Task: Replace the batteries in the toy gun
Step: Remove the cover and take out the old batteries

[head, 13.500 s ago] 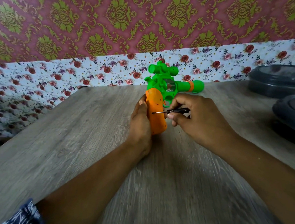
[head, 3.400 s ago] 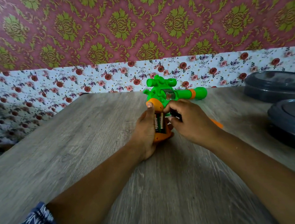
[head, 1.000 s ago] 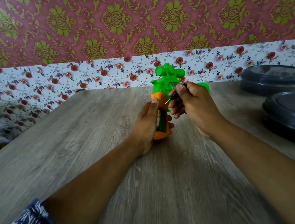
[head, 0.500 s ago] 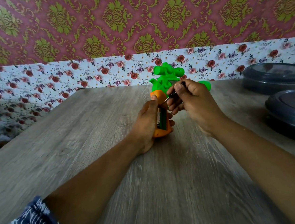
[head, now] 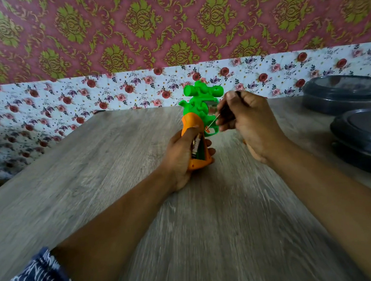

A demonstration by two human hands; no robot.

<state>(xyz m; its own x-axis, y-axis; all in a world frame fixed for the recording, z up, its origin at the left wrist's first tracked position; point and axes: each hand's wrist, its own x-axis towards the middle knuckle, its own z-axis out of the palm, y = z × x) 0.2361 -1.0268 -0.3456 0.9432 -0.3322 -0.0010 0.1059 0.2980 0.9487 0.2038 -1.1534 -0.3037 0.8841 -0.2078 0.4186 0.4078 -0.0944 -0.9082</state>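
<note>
The toy gun (head: 197,105) has a green body and an orange grip and stands upright on the wooden table (head: 137,166). My left hand (head: 181,158) grips the orange handle, whose battery compartment lies open. A battery (head: 195,146) sits tilted in that compartment, its upper end lifted out. My right hand (head: 247,122) holds a small black-handled screwdriver (head: 222,113), with the thin tip pointing down-left at the trigger area. The gun's barrel is hidden behind my right hand.
Two dark grey lidded containers stand at the right: one at the back (head: 342,92), one nearer (head: 364,137). A small orange piece (head: 244,142) peeks out on the table behind my right wrist. A floral-papered wall closes off the far table edge.
The screwdriver tip has drawn back up and to the right, away from the compartment. The battery's upper end now sticks out of the handle. My left hand keeps its grip.
</note>
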